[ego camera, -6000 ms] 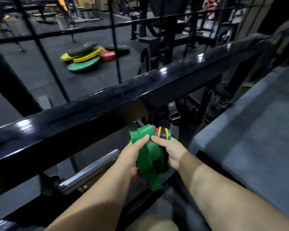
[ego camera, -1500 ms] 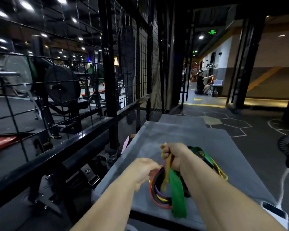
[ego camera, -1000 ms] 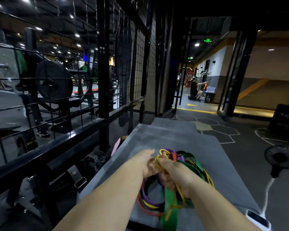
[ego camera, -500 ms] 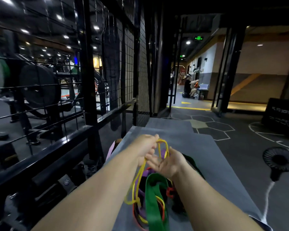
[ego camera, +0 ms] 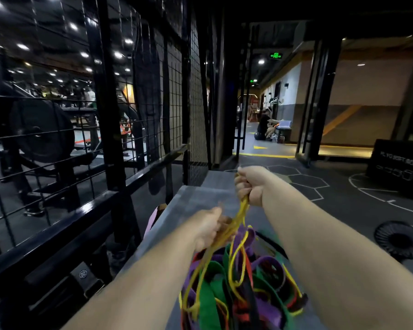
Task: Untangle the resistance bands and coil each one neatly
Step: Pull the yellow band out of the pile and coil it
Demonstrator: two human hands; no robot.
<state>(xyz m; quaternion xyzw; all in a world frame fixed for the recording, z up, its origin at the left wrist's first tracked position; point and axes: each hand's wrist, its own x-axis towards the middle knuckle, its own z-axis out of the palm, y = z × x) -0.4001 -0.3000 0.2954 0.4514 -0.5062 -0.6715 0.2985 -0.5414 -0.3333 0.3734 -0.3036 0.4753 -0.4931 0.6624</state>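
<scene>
Our right hand (ego camera: pixel 250 184) is raised in a tight fist, fingers curled round the top of the yellow band (ego camera: pixel 243 207), which runs down out of the fist in a taut slant toward our left hand (ego camera: pixel 210 228). The left hand sits lower and nearer to us, its fingers closed round the same yellow strands just above the tangle (ego camera: pixel 236 277); motion blur keeps us from seeing exactly how its fingertips lie. More thin yellow loops trail from there down into the heap and curl through it. The tangle is a loose knot of green, purple, red, black and yellow bands lying on the near end of the grey platform (ego camera: pixel 196 198), between our forearms. A wide green band (ego camera: pixel 210 303) drapes over its near side, and a purple band (ego camera: pixel 265 262) arches beside it to the right. A pink strip (ego camera: pixel 152 220) hangs at the platform's left edge. To the left run a black rail (ego camera: pixel 57 234) and wire mesh (ego camera: pixel 174 91), with a plate (ego camera: pixel 43 132) behind. On the floor to the right stand a fan (ego camera: pixel 399 239) and a black box (ego camera: pixel 401 163). Far down the hall a person (ego camera: pixel 264 125) sits.
</scene>
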